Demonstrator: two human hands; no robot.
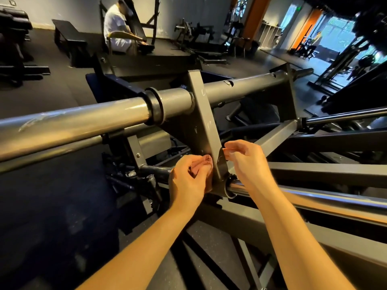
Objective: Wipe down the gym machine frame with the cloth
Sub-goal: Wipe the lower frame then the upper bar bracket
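Observation:
A grey steel upright (204, 122) of the gym machine frame runs from a thick horizontal bar (73, 120) down to a chrome tube (293, 195). My left hand (188, 178) grips a bunched pinkish-brown cloth (204, 164) and presses it against the left side of the upright near its lower end. My right hand (247, 160) is on the right side of the same upright, with curled fingers pinching what looks like a pale edge of the cloth at the upright's edge. The part of the cloth behind the upright is hidden.
Grey frame beams (314, 172) cross on the right, and dark machine parts (134, 174) sit low on the left. A person in white (117, 28) sits at another machine at the back. A black bench (69, 38) stands on the dark rubber floor.

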